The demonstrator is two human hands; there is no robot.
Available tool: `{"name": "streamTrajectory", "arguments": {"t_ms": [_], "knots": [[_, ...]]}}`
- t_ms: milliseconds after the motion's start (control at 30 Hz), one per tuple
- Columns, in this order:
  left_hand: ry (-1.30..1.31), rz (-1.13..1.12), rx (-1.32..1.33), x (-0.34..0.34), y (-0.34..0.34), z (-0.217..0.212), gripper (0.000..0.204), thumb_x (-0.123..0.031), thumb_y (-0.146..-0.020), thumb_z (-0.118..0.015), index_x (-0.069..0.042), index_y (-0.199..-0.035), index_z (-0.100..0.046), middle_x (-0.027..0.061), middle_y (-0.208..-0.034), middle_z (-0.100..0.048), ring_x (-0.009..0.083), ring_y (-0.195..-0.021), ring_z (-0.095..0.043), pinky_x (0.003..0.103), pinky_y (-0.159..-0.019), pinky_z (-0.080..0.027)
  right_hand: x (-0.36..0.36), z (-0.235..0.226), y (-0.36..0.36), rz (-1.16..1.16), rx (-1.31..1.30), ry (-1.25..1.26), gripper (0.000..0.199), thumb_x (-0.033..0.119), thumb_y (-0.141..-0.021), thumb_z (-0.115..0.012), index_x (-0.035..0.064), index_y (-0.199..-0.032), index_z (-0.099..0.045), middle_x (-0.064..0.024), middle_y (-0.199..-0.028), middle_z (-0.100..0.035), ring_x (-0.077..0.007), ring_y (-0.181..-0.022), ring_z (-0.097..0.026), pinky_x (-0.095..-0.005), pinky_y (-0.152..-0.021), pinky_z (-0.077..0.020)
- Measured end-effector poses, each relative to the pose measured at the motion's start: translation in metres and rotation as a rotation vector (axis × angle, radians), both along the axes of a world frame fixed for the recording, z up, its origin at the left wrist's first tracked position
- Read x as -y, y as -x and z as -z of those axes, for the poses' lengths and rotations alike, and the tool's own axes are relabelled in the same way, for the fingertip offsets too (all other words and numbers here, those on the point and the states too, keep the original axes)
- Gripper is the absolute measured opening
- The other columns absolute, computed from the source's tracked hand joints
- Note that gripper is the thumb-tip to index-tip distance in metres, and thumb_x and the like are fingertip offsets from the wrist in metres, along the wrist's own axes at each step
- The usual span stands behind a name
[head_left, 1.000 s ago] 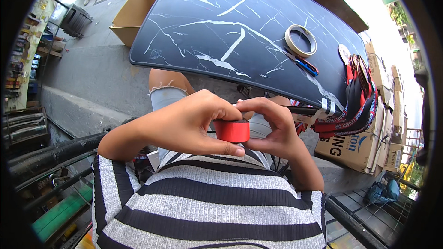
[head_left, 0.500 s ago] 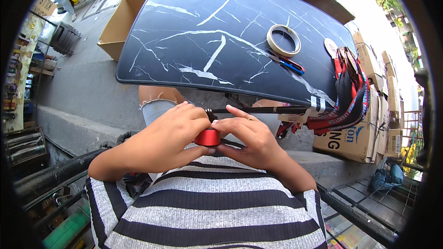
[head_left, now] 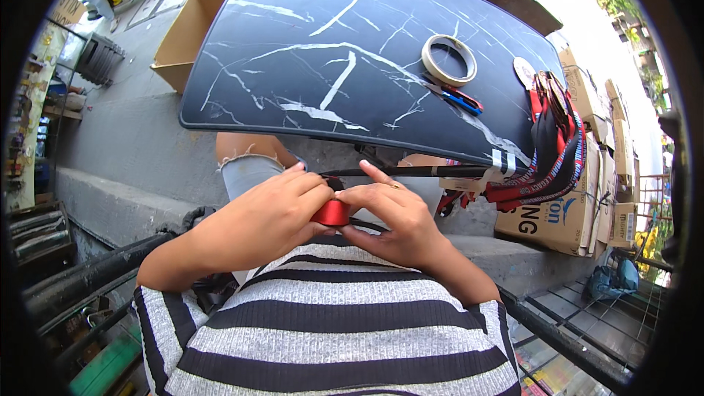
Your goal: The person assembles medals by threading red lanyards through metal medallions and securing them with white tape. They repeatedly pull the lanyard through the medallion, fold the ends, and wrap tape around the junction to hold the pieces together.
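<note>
Close against my striped top, my left hand (head_left: 268, 213) and right hand (head_left: 392, 216) pinch a folded red ribbon strip (head_left: 331, 213) between fingertips, closed snugly on it. I judge this piece only partly worked. Beyond, on the marbled black table (head_left: 293, 51), a tape roll (head_left: 449, 59), pens (head_left: 460, 97) and finished-looking ribbon medals (head_left: 550, 139) wait.

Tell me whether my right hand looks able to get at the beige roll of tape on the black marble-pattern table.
Probably yes: the beige roll of tape lies uncovered, but the right hand holds the small red piece.
</note>
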State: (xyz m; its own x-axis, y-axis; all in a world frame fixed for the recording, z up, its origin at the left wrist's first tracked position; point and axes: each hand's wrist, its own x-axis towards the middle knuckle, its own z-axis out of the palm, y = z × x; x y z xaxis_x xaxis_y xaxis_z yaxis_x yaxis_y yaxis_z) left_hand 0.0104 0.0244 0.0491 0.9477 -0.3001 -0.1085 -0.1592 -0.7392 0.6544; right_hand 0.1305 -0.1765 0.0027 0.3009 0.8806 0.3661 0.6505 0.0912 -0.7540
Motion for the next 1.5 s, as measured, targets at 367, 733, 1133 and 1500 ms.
{"name": "streamTrajectory", "arguments": {"t_ms": [367, 733, 1133, 1500], "knots": [[0.139, 0.027, 0.077, -0.003, -0.002, 0.012, 0.04, -0.011, -0.08, -0.077, 0.003, -0.114, -0.061, 0.0157, -0.11, -0.063, 0.0339, -0.111, -0.06, 0.055, -0.118, -0.03, 0.004, -0.012, -0.003, -0.02, -0.006, 0.047, 0.04, 0.006, -0.075, -0.081, 0.0039, -0.112, -0.066, -0.0104, -0.105, -0.072, -0.0238, -0.098, -0.071, -0.0509, -0.112, -0.0416], [0.747, -0.028, -0.384, -0.013, -0.012, 0.028, 0.036, -0.033, -0.1, -0.06, 0.003, -0.108, -0.064, 0.0123, -0.091, -0.065, 0.0201, -0.088, -0.061, 0.035, -0.08, -0.047, 0.01, -0.028, -0.009, -0.071, 0.021, 0.087, 0.041, 0.001, -0.075, -0.078, 0.0042, -0.114, -0.067, -0.0093, -0.105, -0.071, -0.0242, -0.098, -0.07, -0.0522, -0.113, -0.0391], [1.134, 0.001, -0.414, 0.001, 0.0, 0.054, 0.042, -0.037, -0.107, -0.046, 0.002, -0.113, -0.06, 0.0024, -0.091, -0.061, 0.0099, -0.085, -0.061, 0.026, -0.077, -0.05, 0.002, -0.034, -0.011, -0.049, 0.035, 0.197, 0.04, 0.003, -0.069, -0.081, 0.0055, -0.108, -0.07, -0.0088, -0.101, -0.074, -0.023, -0.097, -0.072, -0.0502, -0.115, -0.0356], [0.993, -0.006, -0.4, 0.0, 0.003, 0.042, 0.045, -0.039, -0.106, -0.048, 0.003, -0.114, -0.063, 0.0031, -0.087, -0.062, 0.01, -0.077, -0.06, 0.027, -0.069, -0.05, 0.002, -0.038, -0.007, -0.073, 0.05, 0.186, 0.041, 0.002, -0.07, -0.082, 0.006, -0.109, -0.07, -0.0086, -0.103, -0.074, -0.0221, -0.098, -0.072, -0.0514, -0.117, -0.033]]}}
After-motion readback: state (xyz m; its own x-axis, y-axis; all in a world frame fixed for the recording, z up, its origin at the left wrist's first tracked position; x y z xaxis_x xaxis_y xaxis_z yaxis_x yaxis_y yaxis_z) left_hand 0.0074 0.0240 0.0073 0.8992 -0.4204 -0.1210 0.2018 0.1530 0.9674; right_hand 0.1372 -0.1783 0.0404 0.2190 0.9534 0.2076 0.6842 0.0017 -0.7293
